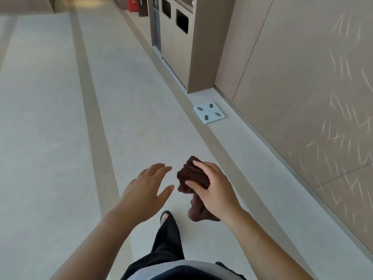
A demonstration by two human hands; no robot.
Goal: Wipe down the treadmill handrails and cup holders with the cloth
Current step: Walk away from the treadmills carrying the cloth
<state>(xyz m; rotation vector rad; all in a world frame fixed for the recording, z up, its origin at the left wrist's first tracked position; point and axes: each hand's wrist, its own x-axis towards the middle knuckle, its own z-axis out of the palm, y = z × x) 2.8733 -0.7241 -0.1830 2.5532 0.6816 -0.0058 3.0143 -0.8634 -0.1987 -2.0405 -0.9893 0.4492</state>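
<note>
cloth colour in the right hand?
Dark brown, bunched terry cloth, gripped by the right hand. The head view, the only one, shows it clearly.

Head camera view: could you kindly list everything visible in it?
cloth: one, dark brown, bunched in the right hand
bathroom scale: one, white, on the floor by the wall
waste bin unit: one, beige with two dark openings, further along the wall
floor: pale grey, beige stripes
wall: beige panels, right side
foot: one, sandalled, below the hands
left hand: open, apart from the cloth
right hand: grips the cloth
</note>
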